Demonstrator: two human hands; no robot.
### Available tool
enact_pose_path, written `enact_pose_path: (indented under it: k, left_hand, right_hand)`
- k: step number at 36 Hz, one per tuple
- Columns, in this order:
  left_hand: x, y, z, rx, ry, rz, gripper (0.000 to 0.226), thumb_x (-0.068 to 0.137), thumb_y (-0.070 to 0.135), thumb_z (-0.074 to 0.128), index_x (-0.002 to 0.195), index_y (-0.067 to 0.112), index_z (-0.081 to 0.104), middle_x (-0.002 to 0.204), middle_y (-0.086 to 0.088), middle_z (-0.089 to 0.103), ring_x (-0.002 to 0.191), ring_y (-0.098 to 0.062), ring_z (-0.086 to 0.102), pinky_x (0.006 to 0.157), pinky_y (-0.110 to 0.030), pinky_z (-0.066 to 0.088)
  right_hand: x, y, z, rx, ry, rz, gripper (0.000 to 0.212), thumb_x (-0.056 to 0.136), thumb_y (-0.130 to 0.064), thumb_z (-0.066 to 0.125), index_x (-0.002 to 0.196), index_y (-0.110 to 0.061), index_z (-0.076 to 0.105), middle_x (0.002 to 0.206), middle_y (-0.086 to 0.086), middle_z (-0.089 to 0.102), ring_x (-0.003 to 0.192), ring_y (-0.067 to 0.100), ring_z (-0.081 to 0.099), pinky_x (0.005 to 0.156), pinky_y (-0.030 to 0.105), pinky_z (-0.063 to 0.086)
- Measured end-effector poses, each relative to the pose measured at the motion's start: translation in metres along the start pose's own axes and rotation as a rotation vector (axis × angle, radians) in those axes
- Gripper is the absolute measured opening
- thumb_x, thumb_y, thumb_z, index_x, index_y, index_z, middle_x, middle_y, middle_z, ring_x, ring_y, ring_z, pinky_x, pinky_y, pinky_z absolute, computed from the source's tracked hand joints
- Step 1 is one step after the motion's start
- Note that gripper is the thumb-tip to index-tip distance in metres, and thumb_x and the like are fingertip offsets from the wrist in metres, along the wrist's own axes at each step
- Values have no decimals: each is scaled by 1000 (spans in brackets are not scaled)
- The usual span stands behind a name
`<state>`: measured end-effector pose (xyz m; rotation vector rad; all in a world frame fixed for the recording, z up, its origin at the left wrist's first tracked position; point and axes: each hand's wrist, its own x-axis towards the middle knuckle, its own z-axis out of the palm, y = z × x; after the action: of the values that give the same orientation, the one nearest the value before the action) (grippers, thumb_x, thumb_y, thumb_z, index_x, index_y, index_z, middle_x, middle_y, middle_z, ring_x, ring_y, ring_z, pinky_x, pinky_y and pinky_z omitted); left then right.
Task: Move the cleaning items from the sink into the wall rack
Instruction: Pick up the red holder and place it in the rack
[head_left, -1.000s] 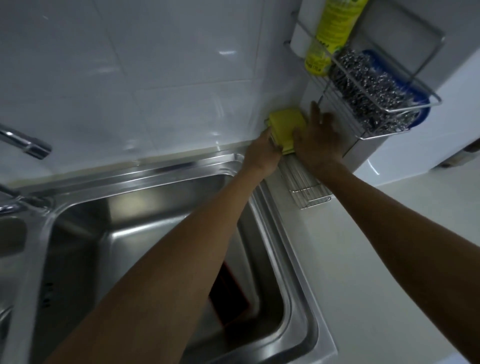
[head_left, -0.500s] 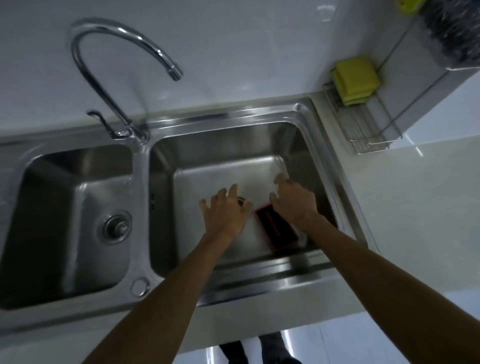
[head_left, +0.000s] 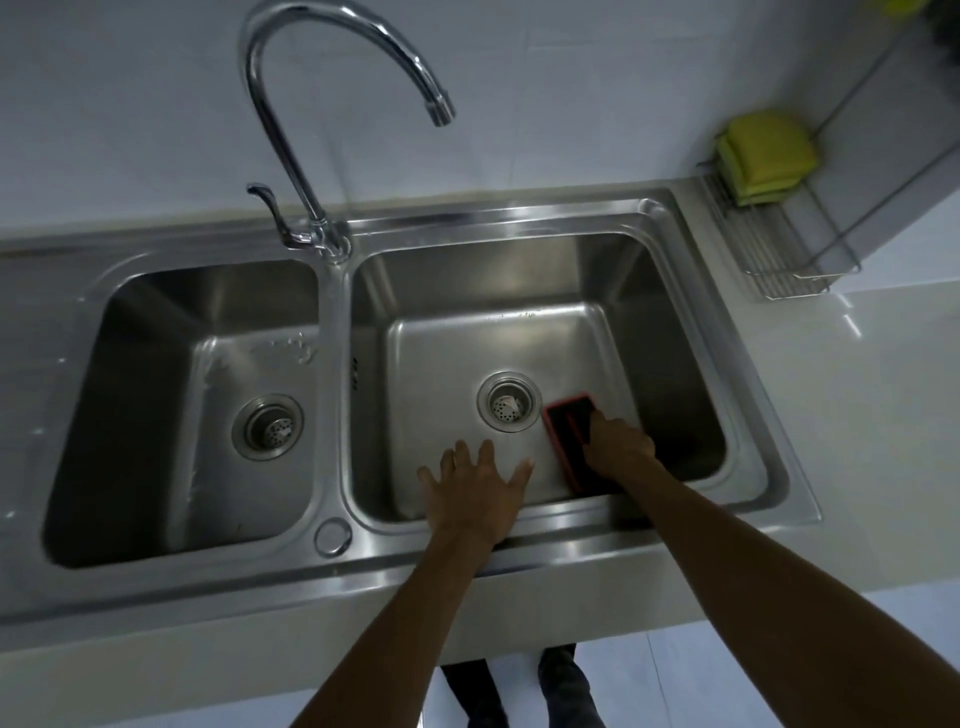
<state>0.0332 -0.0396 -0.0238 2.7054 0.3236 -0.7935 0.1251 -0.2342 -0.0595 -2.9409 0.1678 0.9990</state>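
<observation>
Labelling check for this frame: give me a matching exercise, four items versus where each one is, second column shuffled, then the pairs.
Items:
1. yellow sponges
2. red-edged black pad
3. left hand
4. tap spout

Places:
A. above the right basin, by the wall
B. lower shelf of the wall rack
C. spread open near the right basin's front wall
D. right basin floor, beside the drain, under the right hand

Pairs: 1-B, 2-D, 3-C, 4-A

Right hand (head_left: 618, 449) touches red-edged pad (head_left: 569, 434) in sink (head_left: 675, 322).
</observation>
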Motion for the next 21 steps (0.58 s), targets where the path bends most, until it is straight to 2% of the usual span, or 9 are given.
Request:
enact_pose_path:
  k: [6,13,21]
  left_hand:
    - [-1,2,-1,5,-14,-20,87,91,81,12,161,31,26,171,-8,21,157,-29,19,122,-62,8]
    - [-2,0,0,19,1,10,86,93,79,10,161,29,25,171,-8,21,157,-29,19,123,-60,11]
    - [2,0,3,-41,-4,20,89,93,79,14,164,25,17,173,-5,15,159,-27,15,125,-57,10]
  right_hand:
    - [0,-4,-1,102,40,-38,48,97,-28,49,141,-8,42,128,20,59,115,38,61,92,41,48]
    - [-4,-6,-3,131,139,-89,43,101,-40,44,126,-7,54,119,18,64,106,35,64,86,38,49]
    - [-10,-4,-18,137,214,-100,40,101,-41,44,123,-10,58,115,16,65,101,32,65,80,35,49]
